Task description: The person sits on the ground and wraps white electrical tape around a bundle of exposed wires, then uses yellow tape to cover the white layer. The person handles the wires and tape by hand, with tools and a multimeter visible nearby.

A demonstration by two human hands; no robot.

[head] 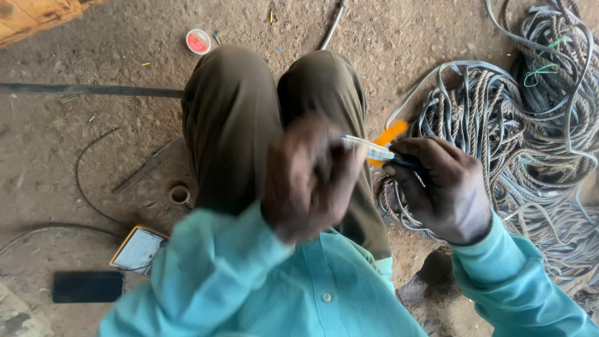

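Far left, on the dirt floor (50, 162): a black phone (87, 286) lies flat, and just right of it a second device in a yellow case (138, 249), screen up, with a thin black wire (87, 181) looping past. Both lie within arm's reach of the seated person. A small metal ring (180, 195) rests beside the left knee. Further up, a round red lid (198, 42) sits by a long dark bar (87, 90).

Centre: olive trousers (231, 118), knees drawn up together; teal shirt sleeves below.

Left hand (309, 181): raised in front of the knees, heavily blurred. Fingers look curled toward the pen's tip, but whether they grip anything I cannot tell.

Pen-like tool (374, 150): clear barrel with a dark grip end, held roughly level between the two hands, over the right knee. Possibly a tester rather than a pen; the view does not settle it.

Right hand (446, 187): clenched on the tool's dark end, thumb on top, which steadies it so the free tip points at the left hand. An orange object (390, 134) shows just behind the tool, partly hidden.

Right: a large tangled heap of rope and grey flat straps (518, 125) on the ground, close by the right arm.
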